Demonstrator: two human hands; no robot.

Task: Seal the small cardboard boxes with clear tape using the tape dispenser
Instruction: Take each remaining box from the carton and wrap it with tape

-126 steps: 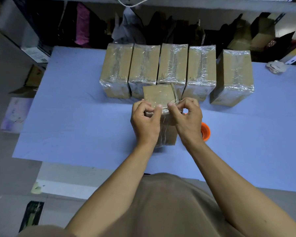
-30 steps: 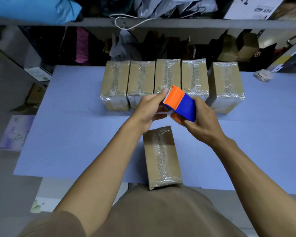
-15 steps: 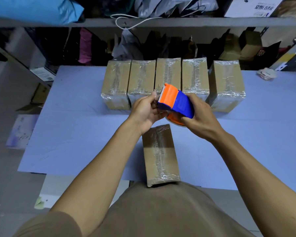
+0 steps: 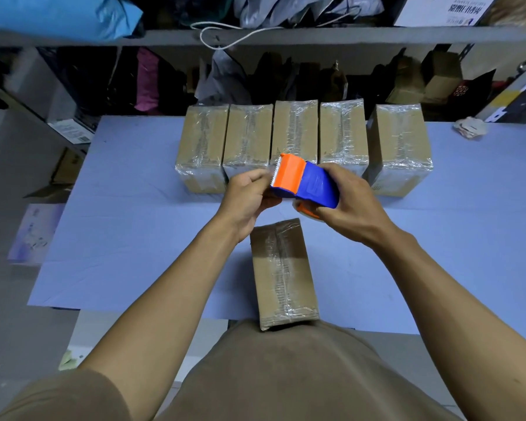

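**Dispenser in both hands above a half-taped box**

Fingers (image 4: 331,173) of the right hand (image 4: 351,205) are curled over the blue body of the tape dispenser (image 4: 305,183), thumb underneath by the orange roll core. Fingers of the left hand (image 4: 248,197) are bent in at the serrated orange end, apparently pinching for the loose tape end; the tape itself is too clear to make out, so I cannot confirm that it is caught.

The dispenser is held in the air, above the desk (image 4: 128,226) and in front of a row of five boxes (image 4: 301,132). A sixth box (image 4: 283,275) lies flat at the near edge of the desk, against the person's shirt, with tape along its centre seam.

Handling, as judged: the dispenser is light, rigid plastic, best held round the blue shell as it is now. The toothed blade is a cut hazard for the left fingertips. Clear tape is thin, sticks to itself and wrinkles. The box looks light and stiff but glossy where taped, so it may slide on the sheet unless steadied with a palm.

Surface: a smooth pale blue sheet covers the desk. A crumpled scrap (image 4: 468,127) lies at the far right. Behind, a shelf (image 4: 316,36) carries bags, a white cord and cartons. Lighting is dim.
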